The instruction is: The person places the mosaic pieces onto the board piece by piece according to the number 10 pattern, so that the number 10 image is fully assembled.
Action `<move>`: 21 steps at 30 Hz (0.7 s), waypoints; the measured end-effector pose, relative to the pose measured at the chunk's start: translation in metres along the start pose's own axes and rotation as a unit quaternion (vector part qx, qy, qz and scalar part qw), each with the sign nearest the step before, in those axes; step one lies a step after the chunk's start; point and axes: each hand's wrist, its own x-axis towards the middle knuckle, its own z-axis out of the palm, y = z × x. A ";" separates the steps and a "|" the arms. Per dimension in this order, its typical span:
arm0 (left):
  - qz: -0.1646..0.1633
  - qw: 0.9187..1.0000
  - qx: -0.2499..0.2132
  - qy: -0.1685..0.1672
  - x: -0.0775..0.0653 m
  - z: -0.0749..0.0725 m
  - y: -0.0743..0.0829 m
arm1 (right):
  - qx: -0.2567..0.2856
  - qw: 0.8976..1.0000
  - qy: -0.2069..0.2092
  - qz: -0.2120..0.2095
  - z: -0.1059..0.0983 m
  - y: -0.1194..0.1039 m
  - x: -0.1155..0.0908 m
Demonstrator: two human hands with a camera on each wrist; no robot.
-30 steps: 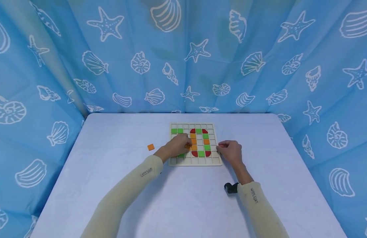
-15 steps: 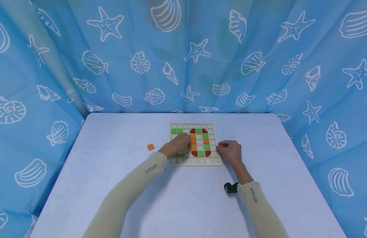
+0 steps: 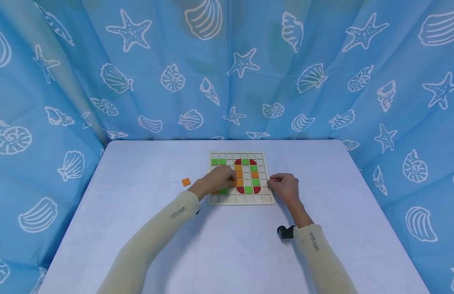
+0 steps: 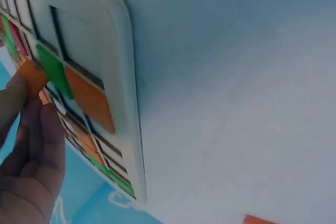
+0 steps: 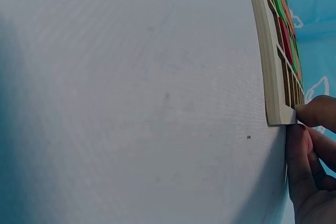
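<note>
My left hand (image 3: 219, 176) is over the left half of a pale wooden grid board (image 3: 232, 199), covering part of it. Between thumb and fingertips it pinches an orange square tile (image 4: 33, 78), tilted close over the cells in the left wrist view. Green, orange and red tiles fill a ring of cells on the board's right half, with red quarter-rounds (image 3: 257, 190) at its corners. More green tiles (image 3: 218, 161) and an orange tile (image 4: 92, 99) sit in cells on the left. My right hand (image 3: 284, 185) grips the board's right edge with thumb and fingers.
One loose orange tile (image 3: 186, 182) lies on the white tabletop (image 3: 227, 245) left of the board. A black device (image 3: 285, 232) sits at my right wrist. Blue shell-print curtains (image 3: 227, 102) hang behind and along both sides of the table.
My left hand shifted slightly right across the board, then drew back slightly left, the orange tile showing again at its fingertips. My right hand has stayed at the board's edge.
</note>
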 end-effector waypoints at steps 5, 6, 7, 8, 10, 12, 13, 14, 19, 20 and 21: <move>0.018 1.000 -0.009 -0.007 -0.007 -0.005 -0.001 | 0.003 1.000 0.000 0.002 -0.001 0.000 0.000; 0.016 1.000 -0.010 -0.009 -0.007 -0.005 -0.002 | 0.003 1.000 0.000 0.004 -0.001 0.000 0.000; 0.017 1.000 -0.008 -0.009 -0.008 -0.005 -0.002 | 0.003 1.000 0.000 0.004 -0.001 0.000 0.000; 0.019 1.000 -0.008 -0.009 -0.008 -0.004 -0.003 | 0.003 1.000 0.000 0.005 -0.001 0.000 0.000; 0.021 1.000 -0.010 -0.006 -0.009 -0.003 -0.003 | 0.002 1.000 0.000 0.004 0.000 0.001 0.000; 0.022 1.000 -0.016 0.000 -0.010 -0.001 -0.003 | 0.002 1.000 -0.001 0.005 0.001 0.002 0.001; 0.021 1.000 -0.018 0.003 -0.010 0.000 -0.003 | 0.003 1.000 -0.001 0.005 0.001 0.002 0.001; 0.020 1.000 -0.022 0.006 -0.010 0.001 -0.003 | 0.002 1.000 -0.001 0.004 0.001 0.002 0.001; 0.011 0.999 -0.024 0.021 -0.011 0.006 -0.003 | 0.001 1.000 0.001 0.002 0.001 0.000 0.001; 0.009 0.999 -0.022 0.024 -0.011 0.007 -0.003 | 0.000 1.000 0.001 0.001 0.001 0.000 0.000; 0.004 0.999 -0.020 0.026 -0.011 0.007 -0.002 | 0.000 1.000 0.002 0.002 0.001 -0.001 0.000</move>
